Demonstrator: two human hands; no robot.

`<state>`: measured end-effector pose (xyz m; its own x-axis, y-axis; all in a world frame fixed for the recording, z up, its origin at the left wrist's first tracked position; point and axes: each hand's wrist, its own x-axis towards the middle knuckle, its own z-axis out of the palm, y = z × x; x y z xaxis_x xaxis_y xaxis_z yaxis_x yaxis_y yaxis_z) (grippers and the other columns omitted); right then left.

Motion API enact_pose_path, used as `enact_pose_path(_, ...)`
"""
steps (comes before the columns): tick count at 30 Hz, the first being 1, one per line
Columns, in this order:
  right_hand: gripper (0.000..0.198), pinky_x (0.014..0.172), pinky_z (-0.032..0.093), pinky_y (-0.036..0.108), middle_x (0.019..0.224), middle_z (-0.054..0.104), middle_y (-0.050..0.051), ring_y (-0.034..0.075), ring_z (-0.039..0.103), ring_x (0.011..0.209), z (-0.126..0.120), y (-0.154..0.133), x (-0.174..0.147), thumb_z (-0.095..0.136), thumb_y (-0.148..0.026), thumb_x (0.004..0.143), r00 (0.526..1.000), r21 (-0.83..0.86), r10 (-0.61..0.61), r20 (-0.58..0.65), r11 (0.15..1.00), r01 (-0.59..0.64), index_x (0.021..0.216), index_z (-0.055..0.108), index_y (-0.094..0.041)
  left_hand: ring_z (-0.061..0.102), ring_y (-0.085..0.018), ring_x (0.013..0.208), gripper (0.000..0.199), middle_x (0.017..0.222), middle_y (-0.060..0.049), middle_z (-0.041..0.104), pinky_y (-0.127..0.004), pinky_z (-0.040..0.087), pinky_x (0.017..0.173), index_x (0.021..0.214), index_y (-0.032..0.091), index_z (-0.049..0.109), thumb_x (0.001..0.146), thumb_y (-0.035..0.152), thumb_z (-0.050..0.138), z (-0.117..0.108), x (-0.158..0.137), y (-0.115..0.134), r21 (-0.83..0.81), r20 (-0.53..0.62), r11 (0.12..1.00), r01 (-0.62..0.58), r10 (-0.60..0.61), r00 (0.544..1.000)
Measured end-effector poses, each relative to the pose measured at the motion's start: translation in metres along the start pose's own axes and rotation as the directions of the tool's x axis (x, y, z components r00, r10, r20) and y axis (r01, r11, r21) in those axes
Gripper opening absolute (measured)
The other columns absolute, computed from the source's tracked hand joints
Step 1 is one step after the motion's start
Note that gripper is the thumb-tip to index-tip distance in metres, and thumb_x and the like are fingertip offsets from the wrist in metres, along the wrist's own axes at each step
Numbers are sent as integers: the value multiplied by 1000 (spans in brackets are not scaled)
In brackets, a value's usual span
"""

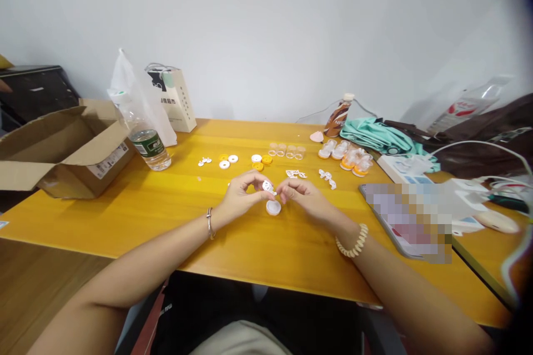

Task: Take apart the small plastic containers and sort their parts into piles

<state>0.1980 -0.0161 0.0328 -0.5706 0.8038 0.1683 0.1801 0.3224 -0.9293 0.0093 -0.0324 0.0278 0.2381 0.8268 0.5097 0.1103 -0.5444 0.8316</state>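
Between thumb and fingers, my left hand [246,193] pinches a small white plastic piece with cut-outs [267,186]. Close on its right, the fingertips of my right hand [306,199] are pressed together at the edge of that piece; whether they hold a part of their own I cannot make out. Just below the fingers a round cap with a white inside and orange rim [273,208] lies on the table. Beyond my hands are white and yellow discs [257,166], clear cups [287,151] and loose white cut-out pieces [296,174].
An open cardboard box [79,161] and a water bottle [150,147] stand at the left. Assembled clear pieces with orange bases [356,161], a brown drink bottle [338,116] and teal cloth [377,136] are at the back right. A tablet [387,222] lies at the right.
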Motion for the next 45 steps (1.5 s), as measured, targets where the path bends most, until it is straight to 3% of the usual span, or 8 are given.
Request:
enact_pose_path(8, 38, 72, 41, 29, 68, 58, 2, 14, 52, 68, 9, -10, -8, 52, -52, 77, 986, 227, 19, 167, 972, -57, 67, 58, -16, 51, -11, 67, 17, 70, -1, 55, -25, 43, 64, 74, 16, 63, 68, 29, 70, 10, -8, 12, 19, -3, 999, -37, 38, 999)
enact_pose_path(12, 40, 71, 42, 29, 68, 59, 3, 14, 53, 67, 9, -9, -7, 52, -53, 77, 989, 230, -4, 145, 973, -30, 64, 58, -16, 53, -12, 71, 18, 76, -2, 55, -26, 45, 67, 83, 18, 65, 71, 30, 67, 13, -10, 14, 46, -30, 993, -105, 107, 994)
enact_pose_path(15, 39, 69, 44, 29, 67, 60, 3, 14, 54, 66, 8, -7, -4, 53, -54, 75, 998, 158, 25, 60, 987, -34, 66, 59, -17, 55, -14, 80, 21, 88, -5, 59, -28, 47, 73, 94, 19, 64, 75, 30, 63, 11, -10, 14, 152, -55, 976, -158, 167, 984)
enact_pose_path(17, 38, 68, 45, 29, 67, 61, 2, 14, 55, 66, 7, -5, -2, 55, -54, 74, 998, 109, 23, -56, 994, -17, 68, 60, -17, 57, -14, 84, 24, 93, -6, 61, -29, 48, 76, 102, 19, 61, 80, 28, 58, 8, -10, 13, 251, -19, 946, -207, 218, 976)
enact_pose_path(21, 32, 71, 47, 29, 74, 65, 3, 15, 58, 70, 7, -4, 1, 59, -49, 71, 979, 79, 18, -202, 997, -2, 74, 63, -18, 58, -14, 86, 26, 96, -7, 63, -30, 48, 79, 110, 18, 55, 87, 25, 47, 2, -9, 5, 473, 185, 811, -345, 292, 938)
enact_pose_path(26, 27, 74, 48, 31, 82, 68, 4, 16, 61, 74, 11, -2, 0, 62, -41, 71, 984, 99, 41, -176, 995, -24, 81, 66, -16, 58, -14, 80, 28, 89, -7, 62, -27, 49, 73, 113, 18, 52, 89, 29, 42, -1, -9, -9, 628, 268, 672, -393, 287, 920)
enact_pose_path(41, 25, 68, 50, 28, 79, 70, 4, 17, 64, 72, 12, -6, -1, 56, -36, 75, 980, -4, 38, -195, 999, -39, 77, 69, -15, 56, -12, 72, 25, 81, -5, 61, -24, 47, 67, 108, 14, 53, 89, 26, 42, -2, -9, -6, 708, 310, 550, -444, 323, 894)
enact_pose_path(45, 24, 66, 50, 27, 80, 70, 3, 16, 64, 71, 15, -2, -2, 51, -32, 79, 985, -97, 4, -173, 995, -22, 82, 68, -16, 55, -13, 66, 22, 74, -4, 60, -24, 47, 62, 105, 13, 54, 89, 23, 43, -2, -9, -9, 753, 344, 466, -464, 323, 882)
